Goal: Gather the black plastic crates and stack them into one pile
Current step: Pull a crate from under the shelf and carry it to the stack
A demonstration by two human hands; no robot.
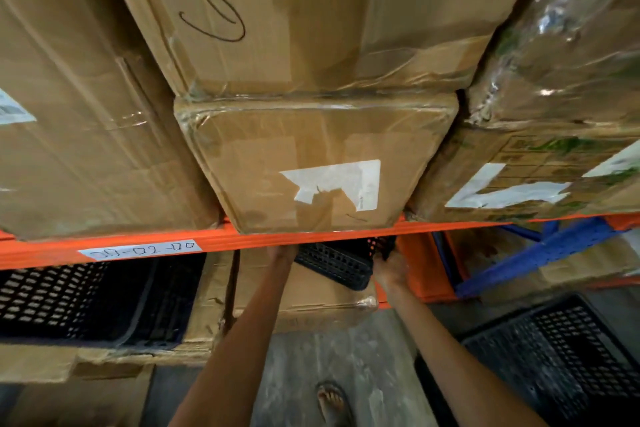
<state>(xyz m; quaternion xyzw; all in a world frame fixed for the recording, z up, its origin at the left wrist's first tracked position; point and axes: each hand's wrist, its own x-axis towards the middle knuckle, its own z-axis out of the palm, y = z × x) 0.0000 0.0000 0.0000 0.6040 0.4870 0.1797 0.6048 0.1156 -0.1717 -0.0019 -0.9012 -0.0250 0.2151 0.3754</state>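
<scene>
Counting crates, boxes and hands

I am seeing three black crates: one (341, 265) under the orange beam (242, 239) between the hands, one (86, 302) on the lower left, one (568, 354) on the floor at lower right. I am counting two hands, left (282, 251) and right (391, 269), and one sandalled foot (332, 402). Above the beam I am making out five cartons: left (86, 132), top middle (311, 10), small middle (311, 166), and two at right, one wrapped (568, 45) over one printed (519, 177). One more carton (311, 302) is sitting under the held crate. One handwritten label (138, 249) is showing on the beam, and one blue brace (540, 253).
</scene>
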